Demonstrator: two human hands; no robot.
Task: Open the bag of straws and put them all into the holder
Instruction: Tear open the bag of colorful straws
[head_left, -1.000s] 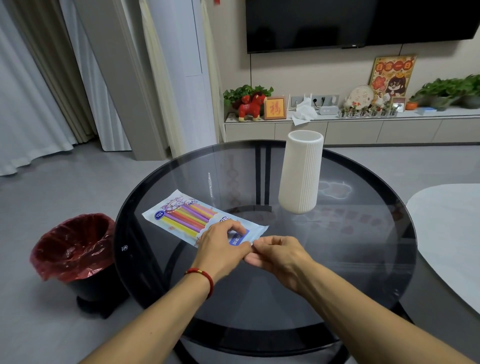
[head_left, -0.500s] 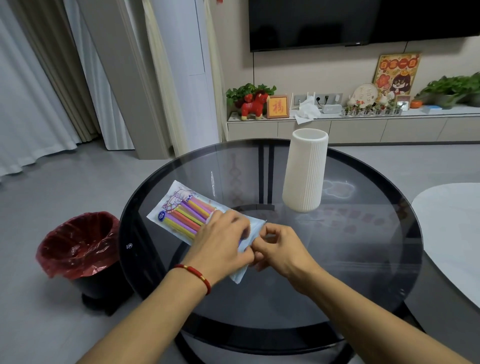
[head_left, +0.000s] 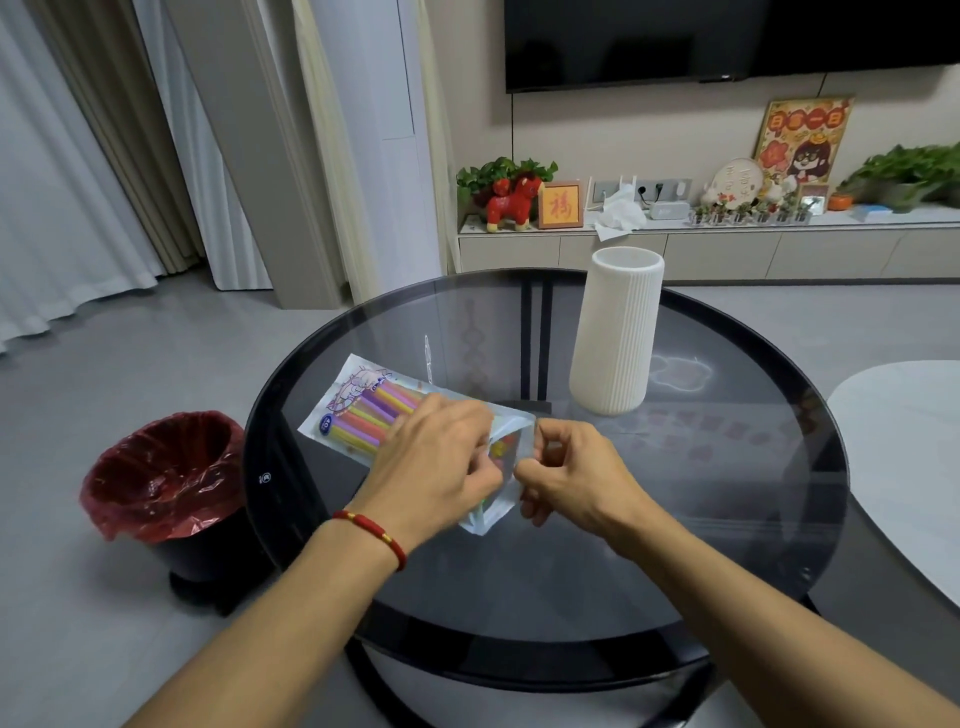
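The bag of straws (head_left: 363, 410) lies at the worktop's (head_left: 727, 519) nine o'clock side, its near end lifted. The left hand (head_left: 441, 462) and right hand (head_left: 566, 473) each pinch one side of that end. To open it cleanly, pull the two sides apart slowly, keeping the mouth up so the straws stay in. The holder (head_left: 615, 332) stands upright at one o'clock from the bag.

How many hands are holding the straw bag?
2. The left hand grips the near end of the bag of straws on the glass table; the right hand pinches the bag's end edge beside it.
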